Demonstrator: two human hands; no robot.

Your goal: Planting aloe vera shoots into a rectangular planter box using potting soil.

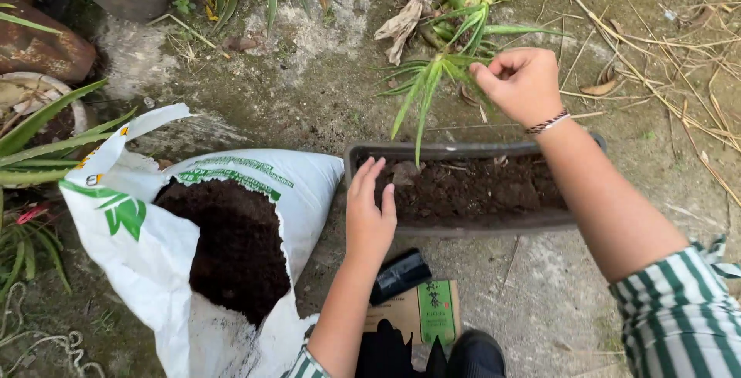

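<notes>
Right hand [523,84] pinches aloe plant [440,77] behind trough planter [463,227]; left hand [369,208], fingers spread, on its soil. White, green-labelled soil sack [193,270] lies left.

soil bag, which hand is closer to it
Left. The left hand rests on the planter rim just beside the soil bag; the right hand grips a plant beyond the planter.

The person wears a shirt with vertical green and white stripes; the short sleeve is seen at the right upper arm and a small part of it near the left elbow. Both forearms are bare. On the wrist of the right hand [523,83] there is a thin bracelet, braided, in dark and light colours. The left hand [369,210] has no ring and no bracelet. Dark trousers and a dark shoe are seen at the bottom edge
</notes>
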